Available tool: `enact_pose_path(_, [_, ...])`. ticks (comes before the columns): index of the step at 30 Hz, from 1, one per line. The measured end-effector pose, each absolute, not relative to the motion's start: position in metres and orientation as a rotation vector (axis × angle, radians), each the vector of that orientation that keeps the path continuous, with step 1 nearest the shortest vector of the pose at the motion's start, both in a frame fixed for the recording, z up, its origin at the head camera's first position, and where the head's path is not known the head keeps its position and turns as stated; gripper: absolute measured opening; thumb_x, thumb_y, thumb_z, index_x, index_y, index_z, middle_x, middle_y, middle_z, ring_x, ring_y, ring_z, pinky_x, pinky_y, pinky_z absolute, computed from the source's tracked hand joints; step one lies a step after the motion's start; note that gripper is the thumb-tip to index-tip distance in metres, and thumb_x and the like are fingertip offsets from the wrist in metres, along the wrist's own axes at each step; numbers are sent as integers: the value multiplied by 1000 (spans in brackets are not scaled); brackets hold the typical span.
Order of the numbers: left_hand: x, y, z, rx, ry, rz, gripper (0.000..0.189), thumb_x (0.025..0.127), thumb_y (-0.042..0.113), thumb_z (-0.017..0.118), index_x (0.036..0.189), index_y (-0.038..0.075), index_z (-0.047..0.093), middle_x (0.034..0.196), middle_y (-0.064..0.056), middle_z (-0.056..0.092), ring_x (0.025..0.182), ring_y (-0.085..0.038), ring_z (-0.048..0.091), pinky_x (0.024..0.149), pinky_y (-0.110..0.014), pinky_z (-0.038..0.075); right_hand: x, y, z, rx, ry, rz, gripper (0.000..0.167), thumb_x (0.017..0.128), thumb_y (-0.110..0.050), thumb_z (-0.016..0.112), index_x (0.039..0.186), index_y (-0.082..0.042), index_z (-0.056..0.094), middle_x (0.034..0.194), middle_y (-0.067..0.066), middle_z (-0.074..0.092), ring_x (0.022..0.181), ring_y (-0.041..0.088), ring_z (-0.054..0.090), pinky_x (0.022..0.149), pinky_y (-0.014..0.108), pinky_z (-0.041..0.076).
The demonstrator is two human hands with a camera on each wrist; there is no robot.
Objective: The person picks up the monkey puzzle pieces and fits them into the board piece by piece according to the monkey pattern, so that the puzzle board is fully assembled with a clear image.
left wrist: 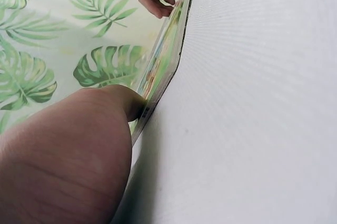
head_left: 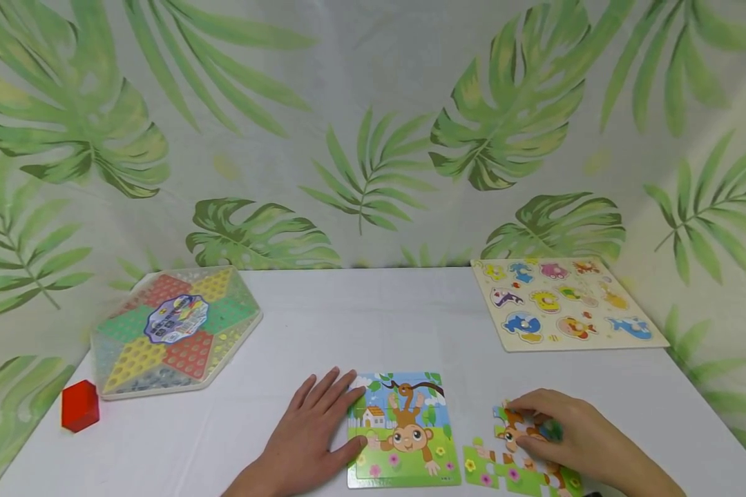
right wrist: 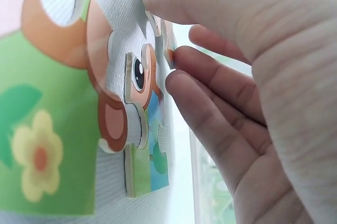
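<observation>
Monkey puzzle board [head_left: 405, 436] flat on worktop [head_left: 373, 317]. Left hand [head_left: 313, 431] at its left edge, grip spread, thumb resting on it. Right hand [head_left: 566, 431] right of it, grip pinching a puzzle piece [head_left: 514, 417] among loose pieces [head_left: 514, 476] just beside the board.

Brown-monkey puzzle [head_left: 404, 435]; red block [head_left: 79, 406]; white table [head_left: 373, 321]; green-leaf backdrop [head_left: 373, 138]

One monkey board [head_left: 404, 429], two other boards [head_left: 177, 324] [head_left: 550, 322], one red block [head_left: 80, 406] and several pieces [head_left: 513, 475] show.
</observation>
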State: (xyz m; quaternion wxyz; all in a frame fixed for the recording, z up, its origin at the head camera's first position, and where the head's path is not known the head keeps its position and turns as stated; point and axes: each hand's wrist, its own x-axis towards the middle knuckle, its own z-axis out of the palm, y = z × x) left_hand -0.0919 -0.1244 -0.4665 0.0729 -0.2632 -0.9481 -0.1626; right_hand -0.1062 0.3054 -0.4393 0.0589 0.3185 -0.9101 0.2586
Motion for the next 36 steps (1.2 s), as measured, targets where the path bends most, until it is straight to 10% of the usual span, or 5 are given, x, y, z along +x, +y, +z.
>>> enact_pose_path(36, [-92, -124, -466, -783, -2842, -492, 65, 98, 58, 57, 152, 21, 52, 165, -1, 40, 155, -27, 30, 124, -54, 25, -114, 292, -424, 1070, -2615, 824, 51, 77, -13, 91, 123, -22, 70, 115, -8, 69, 85, 3, 69, 71, 11, 54])
